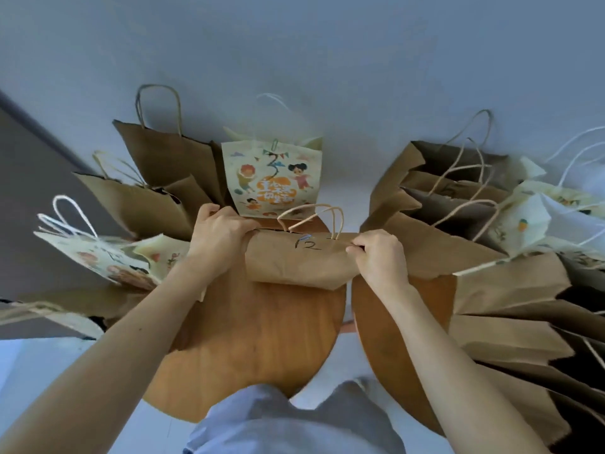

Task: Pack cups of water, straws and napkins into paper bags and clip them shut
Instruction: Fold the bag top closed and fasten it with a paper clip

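Brown bag (294, 262) marked 12, frame centre, long axis left-right. Left hand (217, 232) pinches left top corner, right hand (379, 253) right corner; clip (305, 237) midway, equally near.

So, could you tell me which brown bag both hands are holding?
The brown bag marked 12, gripped at its top corners by the left hand and right hand; no hand holds the others.

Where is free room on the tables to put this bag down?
Free: the near half of the left round table, below the brown bag marked 12; also a strip of the right round table beside the gap between them. Crowded: standing bags at left and back, flat bags at right.
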A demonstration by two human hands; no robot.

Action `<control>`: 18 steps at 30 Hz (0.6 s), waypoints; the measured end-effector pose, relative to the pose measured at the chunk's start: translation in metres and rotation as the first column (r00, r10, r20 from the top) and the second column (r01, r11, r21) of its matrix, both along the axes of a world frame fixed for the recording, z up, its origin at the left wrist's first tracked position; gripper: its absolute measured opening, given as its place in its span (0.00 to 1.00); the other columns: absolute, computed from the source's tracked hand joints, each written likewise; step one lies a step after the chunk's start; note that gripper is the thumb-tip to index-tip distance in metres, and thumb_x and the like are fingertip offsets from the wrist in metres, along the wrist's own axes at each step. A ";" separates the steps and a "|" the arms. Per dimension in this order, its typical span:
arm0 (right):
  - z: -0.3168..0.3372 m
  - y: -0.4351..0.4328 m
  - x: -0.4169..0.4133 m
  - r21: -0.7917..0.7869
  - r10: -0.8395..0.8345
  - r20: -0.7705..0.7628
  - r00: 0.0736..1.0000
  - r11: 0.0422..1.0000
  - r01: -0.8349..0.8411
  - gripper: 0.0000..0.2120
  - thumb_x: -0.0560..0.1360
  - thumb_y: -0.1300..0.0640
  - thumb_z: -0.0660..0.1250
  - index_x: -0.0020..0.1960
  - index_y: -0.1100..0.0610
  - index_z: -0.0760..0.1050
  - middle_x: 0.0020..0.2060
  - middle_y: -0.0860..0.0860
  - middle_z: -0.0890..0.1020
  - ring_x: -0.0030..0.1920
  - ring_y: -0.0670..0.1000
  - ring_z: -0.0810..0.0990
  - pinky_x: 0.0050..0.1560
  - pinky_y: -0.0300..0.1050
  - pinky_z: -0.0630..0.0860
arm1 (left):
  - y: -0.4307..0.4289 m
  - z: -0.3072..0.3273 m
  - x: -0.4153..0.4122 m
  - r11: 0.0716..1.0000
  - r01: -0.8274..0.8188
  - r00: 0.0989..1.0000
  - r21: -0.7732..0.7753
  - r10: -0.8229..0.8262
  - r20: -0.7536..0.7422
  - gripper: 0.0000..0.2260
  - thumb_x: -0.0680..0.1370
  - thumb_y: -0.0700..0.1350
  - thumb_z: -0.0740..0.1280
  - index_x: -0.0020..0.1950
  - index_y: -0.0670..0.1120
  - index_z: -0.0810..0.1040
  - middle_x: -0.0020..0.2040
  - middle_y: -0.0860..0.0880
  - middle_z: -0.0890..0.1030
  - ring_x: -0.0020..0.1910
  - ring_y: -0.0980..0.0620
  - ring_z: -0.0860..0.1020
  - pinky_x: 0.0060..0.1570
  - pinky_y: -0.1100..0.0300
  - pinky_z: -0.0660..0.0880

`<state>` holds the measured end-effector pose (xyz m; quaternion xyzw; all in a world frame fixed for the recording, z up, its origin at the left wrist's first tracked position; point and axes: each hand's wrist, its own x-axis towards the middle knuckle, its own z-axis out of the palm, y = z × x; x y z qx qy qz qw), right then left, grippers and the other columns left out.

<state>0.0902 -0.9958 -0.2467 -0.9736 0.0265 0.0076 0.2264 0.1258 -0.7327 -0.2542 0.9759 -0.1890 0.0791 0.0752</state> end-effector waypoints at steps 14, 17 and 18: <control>-0.023 0.064 0.095 -0.003 -0.017 -0.014 1.000 1.000 0.016 0.05 0.73 0.62 0.69 0.45 0.63 0.83 0.43 0.57 0.83 0.50 0.56 0.79 0.48 0.40 0.68 | 0.054 -0.018 0.078 0.995 -0.091 0.989 -0.027 0.087 -0.115 0.06 0.73 0.39 0.70 0.45 0.47 0.85 0.34 0.44 0.82 0.41 0.42 0.79 0.56 0.41 0.65; -0.030 0.065 0.102 0.035 -0.028 0.038 0.999 0.999 0.027 0.03 0.70 0.66 0.71 0.41 0.65 0.83 0.41 0.58 0.84 0.48 0.58 0.80 0.47 0.40 0.68 | 0.055 -0.028 0.085 0.993 -0.103 0.989 -0.060 0.095 -0.111 0.09 0.74 0.41 0.65 0.46 0.48 0.85 0.35 0.46 0.83 0.41 0.42 0.80 0.55 0.41 0.67; -0.032 0.065 0.104 0.048 -0.031 0.059 0.998 0.998 0.028 0.02 0.69 0.67 0.71 0.41 0.65 0.83 0.40 0.58 0.84 0.47 0.59 0.80 0.48 0.39 0.68 | 0.055 -0.030 0.086 0.991 -0.109 0.989 -0.075 0.101 -0.106 0.10 0.73 0.42 0.63 0.46 0.48 0.85 0.36 0.46 0.83 0.41 0.43 0.80 0.54 0.41 0.67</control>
